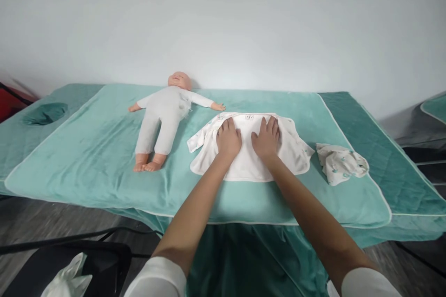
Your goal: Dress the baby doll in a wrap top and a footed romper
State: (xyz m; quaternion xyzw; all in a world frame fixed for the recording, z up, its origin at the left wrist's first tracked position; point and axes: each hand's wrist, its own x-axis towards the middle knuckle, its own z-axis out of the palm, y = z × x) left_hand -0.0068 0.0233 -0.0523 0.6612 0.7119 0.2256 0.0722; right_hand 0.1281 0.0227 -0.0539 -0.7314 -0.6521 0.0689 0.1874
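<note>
A white baby shirt [249, 158] with long sleeves lies spread open on the green bed cover. My left hand [229, 139] rests flat on its left half, fingers stretched out. On the right half lies my right hand [266, 138], also flat with fingers apart. Neither hand grips the cloth. To the left, a baby doll [165, 111] in white lies on its back, arms spread and head toward the wall. A crumpled white baby garment with a green print [341, 163] sits to the right of the shirt.
The bed [87, 162] wears a green velvety cover with white piping and a face hole [45, 113] at its left end. Behind it stands a white wall [223, 37]. A black chair [101, 264] with a pale plastic bag [69, 278] is at the lower left.
</note>
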